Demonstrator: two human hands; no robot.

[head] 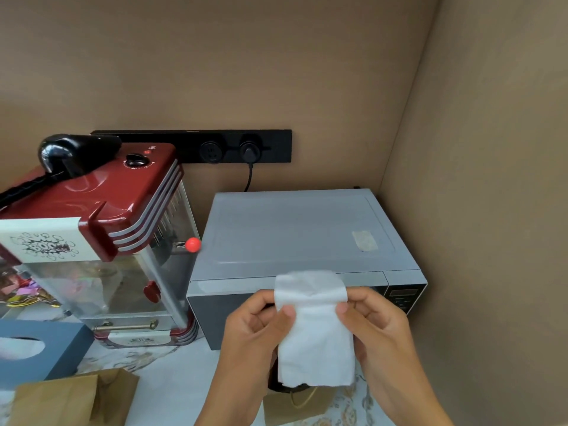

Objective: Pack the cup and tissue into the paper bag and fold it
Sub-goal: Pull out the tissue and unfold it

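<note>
Both hands pinch the tissue: the left hand [261, 324] grips its left edge and the right hand [373, 325] its right edge, thumbs on the front and fingers curled behind, so the white tissue [313, 330] hangs folded over at the top, in front of the microwave [295, 238]. Below the tissue stands a paper bag [296, 405] on the worktop [172, 385], mouth up, with something dark inside that may be the cup; I cannot tell. A second bag [70, 398] lies left of the microwave. Judging by this, the tissue step is in hand; next it needs lowering straight into the bag's mouth, then letting go.
</note>
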